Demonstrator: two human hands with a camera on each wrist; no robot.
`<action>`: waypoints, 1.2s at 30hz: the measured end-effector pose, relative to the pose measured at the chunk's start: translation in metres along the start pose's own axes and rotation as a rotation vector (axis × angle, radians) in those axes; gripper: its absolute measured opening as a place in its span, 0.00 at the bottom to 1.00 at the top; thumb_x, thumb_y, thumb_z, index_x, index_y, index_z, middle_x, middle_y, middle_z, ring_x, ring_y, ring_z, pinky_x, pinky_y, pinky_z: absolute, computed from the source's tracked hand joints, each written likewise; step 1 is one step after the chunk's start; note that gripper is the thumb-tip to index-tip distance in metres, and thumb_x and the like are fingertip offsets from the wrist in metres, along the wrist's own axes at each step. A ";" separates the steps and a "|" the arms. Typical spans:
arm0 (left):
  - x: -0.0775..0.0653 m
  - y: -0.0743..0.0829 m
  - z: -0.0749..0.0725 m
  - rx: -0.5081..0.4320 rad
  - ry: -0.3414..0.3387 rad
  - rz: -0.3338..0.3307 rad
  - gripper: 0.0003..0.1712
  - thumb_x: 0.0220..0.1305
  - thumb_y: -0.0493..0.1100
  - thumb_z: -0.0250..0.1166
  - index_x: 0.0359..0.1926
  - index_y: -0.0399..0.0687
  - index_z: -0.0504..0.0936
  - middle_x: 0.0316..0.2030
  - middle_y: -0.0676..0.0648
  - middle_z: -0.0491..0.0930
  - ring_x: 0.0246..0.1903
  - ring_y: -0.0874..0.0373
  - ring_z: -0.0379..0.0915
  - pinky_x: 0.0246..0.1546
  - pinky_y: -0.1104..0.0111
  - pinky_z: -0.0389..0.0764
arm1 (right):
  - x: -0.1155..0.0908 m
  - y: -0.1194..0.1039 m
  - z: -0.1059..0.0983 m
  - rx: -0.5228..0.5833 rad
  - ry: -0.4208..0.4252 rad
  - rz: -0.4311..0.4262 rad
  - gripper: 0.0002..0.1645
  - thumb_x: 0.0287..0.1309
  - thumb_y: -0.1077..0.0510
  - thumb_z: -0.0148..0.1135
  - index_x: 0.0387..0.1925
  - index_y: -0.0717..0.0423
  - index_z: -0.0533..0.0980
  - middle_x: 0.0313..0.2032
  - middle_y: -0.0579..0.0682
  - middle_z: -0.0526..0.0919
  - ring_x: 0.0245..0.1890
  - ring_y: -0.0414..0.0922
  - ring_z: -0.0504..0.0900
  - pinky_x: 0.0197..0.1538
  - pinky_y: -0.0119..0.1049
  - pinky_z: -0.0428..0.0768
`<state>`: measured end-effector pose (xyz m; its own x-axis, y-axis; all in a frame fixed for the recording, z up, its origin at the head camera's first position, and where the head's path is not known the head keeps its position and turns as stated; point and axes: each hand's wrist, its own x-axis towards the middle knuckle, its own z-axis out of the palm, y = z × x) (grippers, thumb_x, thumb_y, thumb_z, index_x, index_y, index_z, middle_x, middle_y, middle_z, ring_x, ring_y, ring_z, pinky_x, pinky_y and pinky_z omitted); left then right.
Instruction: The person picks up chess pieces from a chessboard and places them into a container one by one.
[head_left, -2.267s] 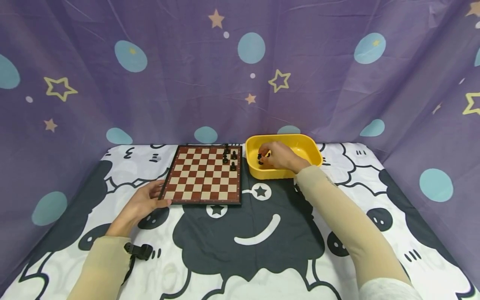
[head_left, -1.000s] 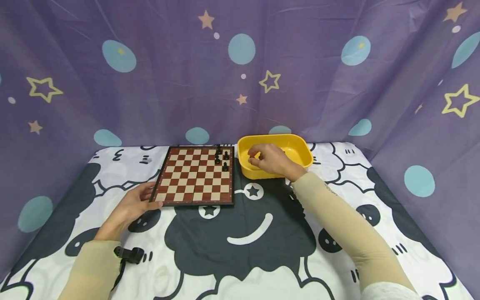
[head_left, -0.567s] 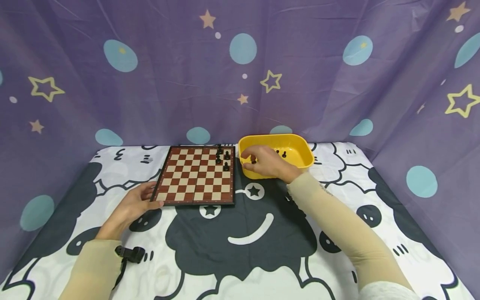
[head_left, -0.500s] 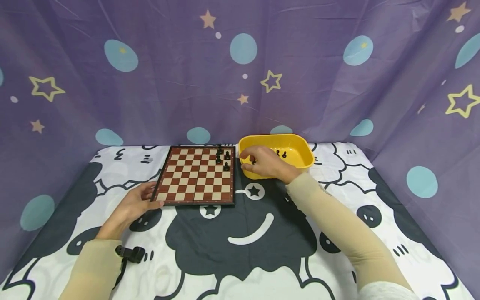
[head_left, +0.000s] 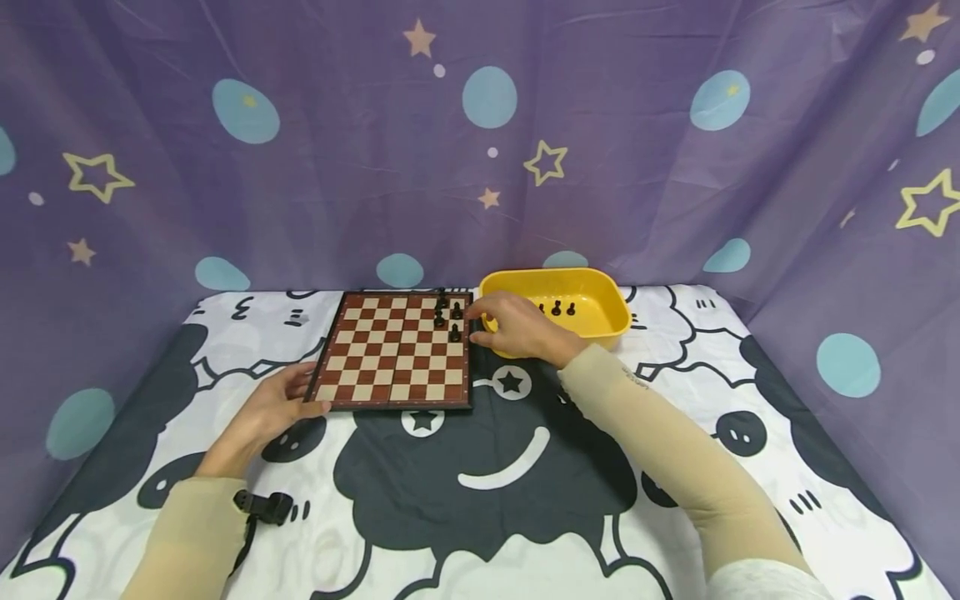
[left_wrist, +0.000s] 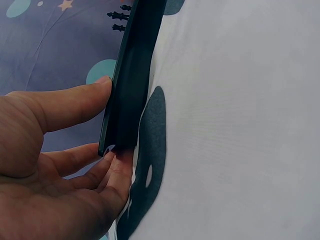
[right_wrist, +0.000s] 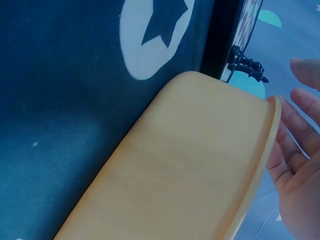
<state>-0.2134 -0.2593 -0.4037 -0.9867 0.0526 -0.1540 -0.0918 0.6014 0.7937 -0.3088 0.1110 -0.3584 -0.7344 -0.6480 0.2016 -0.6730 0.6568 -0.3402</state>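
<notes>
Head view, left fingers gripping chessboard, right fingers half-curled, partly hiding yellow tray, any hold unclear.

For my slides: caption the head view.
Left hand holding a chessboard with black pieces, right hand at a yellow tub.

Along the back edge of the cloth-covered tabletop, a square brown-and-cream chessboard lies left of a rectangular yellow plastic basin. Small black chess pieces stand near the board's back right corner; others are in the basin.
</notes>
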 end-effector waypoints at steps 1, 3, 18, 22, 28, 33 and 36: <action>0.000 0.000 0.000 0.000 0.001 -0.001 0.48 0.54 0.37 0.70 0.71 0.31 0.53 0.60 0.27 0.65 0.57 0.35 0.66 0.53 0.49 0.72 | 0.001 -0.001 0.001 -0.004 -0.002 -0.005 0.22 0.58 0.50 0.65 0.53 0.52 0.79 0.50 0.45 0.80 0.48 0.44 0.77 0.50 0.42 0.75; -0.001 0.001 0.000 0.004 0.004 -0.004 0.49 0.54 0.38 0.70 0.71 0.31 0.52 0.60 0.27 0.65 0.57 0.35 0.65 0.54 0.48 0.71 | 0.004 -0.001 0.002 -0.014 -0.002 -0.017 0.21 0.58 0.50 0.66 0.52 0.52 0.79 0.49 0.44 0.80 0.47 0.44 0.77 0.51 0.42 0.75; 0.001 -0.003 0.001 -0.008 0.001 -0.015 0.49 0.54 0.38 0.70 0.71 0.32 0.52 0.60 0.28 0.65 0.57 0.35 0.65 0.54 0.49 0.72 | 0.024 0.002 0.013 -0.135 -0.036 -0.067 0.21 0.56 0.49 0.66 0.51 0.49 0.80 0.47 0.43 0.82 0.48 0.43 0.77 0.61 0.45 0.65; 0.001 -0.002 0.000 -0.002 0.006 -0.014 0.49 0.54 0.37 0.70 0.71 0.32 0.52 0.60 0.28 0.65 0.57 0.35 0.65 0.54 0.48 0.72 | 0.029 0.002 0.017 -0.147 -0.050 -0.076 0.22 0.55 0.49 0.67 0.52 0.49 0.80 0.47 0.43 0.82 0.47 0.42 0.78 0.58 0.44 0.68; 0.001 -0.002 0.000 0.004 0.005 -0.012 0.50 0.54 0.38 0.70 0.71 0.32 0.52 0.60 0.28 0.65 0.57 0.35 0.64 0.55 0.47 0.70 | 0.032 -0.001 0.020 -0.214 -0.070 -0.041 0.21 0.57 0.48 0.66 0.52 0.46 0.79 0.46 0.41 0.83 0.47 0.41 0.77 0.58 0.45 0.65; 0.000 -0.001 0.000 0.009 0.006 -0.019 0.50 0.54 0.39 0.70 0.71 0.32 0.52 0.60 0.28 0.64 0.58 0.35 0.64 0.55 0.47 0.70 | 0.035 -0.001 0.023 -0.248 -0.080 -0.027 0.19 0.57 0.48 0.66 0.51 0.43 0.80 0.46 0.39 0.83 0.47 0.40 0.77 0.59 0.45 0.63; 0.000 -0.001 0.000 0.004 0.007 -0.025 0.50 0.54 0.39 0.70 0.71 0.32 0.52 0.60 0.28 0.65 0.58 0.35 0.64 0.55 0.47 0.70 | 0.038 0.001 0.026 -0.242 -0.080 -0.033 0.18 0.58 0.49 0.65 0.51 0.43 0.80 0.46 0.38 0.83 0.46 0.39 0.78 0.60 0.46 0.61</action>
<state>-0.2134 -0.2598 -0.4048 -0.9851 0.0319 -0.1692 -0.1156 0.6059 0.7871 -0.3350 0.0766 -0.3753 -0.7089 -0.6928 0.1322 -0.7050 0.7017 -0.1032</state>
